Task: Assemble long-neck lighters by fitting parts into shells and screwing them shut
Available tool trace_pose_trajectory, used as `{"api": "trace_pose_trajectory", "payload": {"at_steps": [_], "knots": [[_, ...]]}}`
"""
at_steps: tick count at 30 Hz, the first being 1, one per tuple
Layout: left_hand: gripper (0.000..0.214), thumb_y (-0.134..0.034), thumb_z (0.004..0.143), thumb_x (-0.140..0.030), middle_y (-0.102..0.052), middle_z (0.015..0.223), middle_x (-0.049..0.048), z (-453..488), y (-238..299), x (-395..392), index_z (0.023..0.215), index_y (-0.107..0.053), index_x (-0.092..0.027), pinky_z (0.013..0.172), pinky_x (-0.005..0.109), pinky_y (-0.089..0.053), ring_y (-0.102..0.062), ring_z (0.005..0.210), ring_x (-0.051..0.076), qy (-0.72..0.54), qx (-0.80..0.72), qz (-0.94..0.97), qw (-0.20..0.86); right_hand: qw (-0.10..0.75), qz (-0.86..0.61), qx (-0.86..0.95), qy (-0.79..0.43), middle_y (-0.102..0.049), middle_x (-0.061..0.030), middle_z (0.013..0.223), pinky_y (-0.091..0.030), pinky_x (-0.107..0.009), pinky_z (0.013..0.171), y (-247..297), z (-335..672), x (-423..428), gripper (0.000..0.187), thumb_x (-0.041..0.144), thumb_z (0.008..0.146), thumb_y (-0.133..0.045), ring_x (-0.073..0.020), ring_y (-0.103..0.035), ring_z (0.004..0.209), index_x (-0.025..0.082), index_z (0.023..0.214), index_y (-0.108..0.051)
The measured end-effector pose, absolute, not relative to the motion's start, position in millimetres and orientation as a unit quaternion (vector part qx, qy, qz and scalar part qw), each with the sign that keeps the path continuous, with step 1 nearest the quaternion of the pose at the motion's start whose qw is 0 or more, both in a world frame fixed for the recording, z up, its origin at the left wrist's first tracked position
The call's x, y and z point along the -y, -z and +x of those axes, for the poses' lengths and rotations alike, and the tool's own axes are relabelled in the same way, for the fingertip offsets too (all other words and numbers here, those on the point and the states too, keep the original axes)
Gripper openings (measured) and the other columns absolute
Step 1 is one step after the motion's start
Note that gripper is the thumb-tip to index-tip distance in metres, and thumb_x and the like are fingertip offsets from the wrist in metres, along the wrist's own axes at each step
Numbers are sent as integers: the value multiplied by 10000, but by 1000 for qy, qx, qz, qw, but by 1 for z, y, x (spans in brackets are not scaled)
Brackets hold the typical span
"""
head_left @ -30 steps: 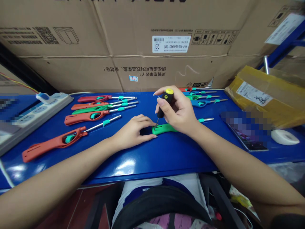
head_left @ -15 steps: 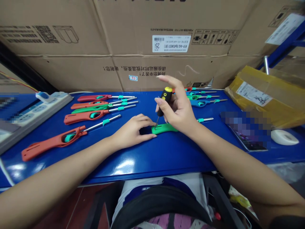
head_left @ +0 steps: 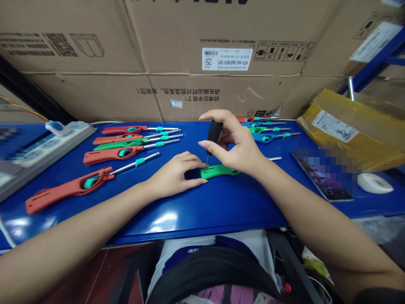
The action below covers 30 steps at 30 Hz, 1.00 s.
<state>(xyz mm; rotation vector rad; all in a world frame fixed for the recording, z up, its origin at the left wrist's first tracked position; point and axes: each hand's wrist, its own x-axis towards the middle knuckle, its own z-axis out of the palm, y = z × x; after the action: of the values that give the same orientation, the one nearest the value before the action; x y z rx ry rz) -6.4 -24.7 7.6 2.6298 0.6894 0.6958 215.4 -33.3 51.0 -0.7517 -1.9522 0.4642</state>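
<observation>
A green long-nosed lighter (head_left: pixel 218 171) lies flat on the blue table, its metal tube pointing right and partly hidden behind my right hand. My left hand (head_left: pixel 177 174) rests on the table at the lighter's left end, thumb and fingers closed on that end. In my right hand (head_left: pixel 238 141) is a black and yellow screwdriver (head_left: pixel 215 131), held nearly upright. Its tip meets the lighter near the left end. My thumb presses on one side of the handle and my fingers curl round the other.
Several red and green lighters lie left, the nearest a red one (head_left: pixel 69 190). More lighters, including a blue one (head_left: pixel 262 138), lie behind my right hand. A power strip (head_left: pixel 47 145) edges the left; a phone (head_left: pixel 325 175), white mouse (head_left: pixel 375 183) and yellow-taped box (head_left: pixel 354 131) stand right.
My right fingers have shifted round the screwdriver handle, which has turned and now shows its black side. The tip stays on the green lighter. My left hand keeps its place.
</observation>
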Motion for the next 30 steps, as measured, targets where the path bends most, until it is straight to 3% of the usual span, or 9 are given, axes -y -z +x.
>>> {"api": "trace_pose_trajectory", "payload": {"at_steps": [3, 7, 12, 17, 20, 23, 28, 30], "knots": [[284, -703, 953, -405, -743, 1103, 84, -7, -8, 25, 1135, -734, -190, 962, 418, -528, -662, 1041, 251, -243, -242, 924, 168, 490, -314, 803, -129, -677, -56, 1252, -586, -314, 637, -52, 213, 38, 432, 438, 956, -674, -139, -627, 689, 280, 1346, -578], [295, -718, 944, -399, -744, 1090, 79, -7, -8, 25, 1150, -731, -188, 937, 402, -537, -662, 1008, 240, -242, -246, 924, 165, 466, -284, 819, -178, -667, -72, 1294, -603, -331, 691, -55, 212, 42, 430, 375, 1045, -489, -182, -672, 840, 289, 1466, -491], [303, -711, 947, -385, -740, 1154, 104, -6, -8, 24, 1155, -735, -167, 989, 439, -529, -663, 1073, 268, -238, -241, 926, 164, 506, -323, 792, -110, -694, -53, 1171, -569, -324, 689, -54, 206, 44, 364, 464, 940, -697, -167, -640, 750, 260, 1234, -633], [278, -720, 941, -376, -747, 1102, 89, -6, -9, 25, 1127, -742, -171, 944, 417, -545, -668, 1022, 254, -241, -243, 926, 160, 483, -296, 808, -161, -688, -61, 1250, -576, -345, 791, -58, 203, 50, 371, 382, 1096, -372, -190, -697, 886, 281, 1410, -542], [290, -707, 946, -372, -737, 1157, 105, -6, -8, 26, 1153, -741, -171, 988, 436, -539, -666, 1075, 269, -242, -244, 926, 158, 477, -290, 817, -145, -680, -56, 1271, -574, -324, 781, -58, 201, 50, 338, 369, 1064, -482, -178, -694, 876, 270, 1378, -557], [329, -698, 948, -373, -724, 1210, 115, -6, -8, 26, 1205, -726, -171, 1029, 444, -527, -659, 1126, 278, -240, -245, 926, 159, 496, -327, 801, -73, -711, -47, 1151, -567, -313, 747, -56, 201, 49, 334, 436, 981, -652, -174, -680, 801, 246, 1254, -621], [309, -708, 942, -364, -729, 1131, 87, -6, -9, 26, 1182, -724, -170, 979, 392, -545, -657, 1053, 237, -256, -244, 921, 163, 500, -307, 804, -93, -698, -79, 1267, -596, -330, 779, -54, 203, 47, 353, 356, 1078, -432, -194, -710, 924, 238, 1379, -575], [302, -710, 942, -350, -726, 1122, 83, -6, -9, 26, 1182, -719, -167, 972, 377, -545, -656, 1044, 226, -262, -241, 921, 160, 512, -299, 799, -102, -692, -83, 1283, -609, -323, 753, -53, 205, 44, 356, 357, 1071, -454, -188, -714, 921, 234, 1381, -579]]}}
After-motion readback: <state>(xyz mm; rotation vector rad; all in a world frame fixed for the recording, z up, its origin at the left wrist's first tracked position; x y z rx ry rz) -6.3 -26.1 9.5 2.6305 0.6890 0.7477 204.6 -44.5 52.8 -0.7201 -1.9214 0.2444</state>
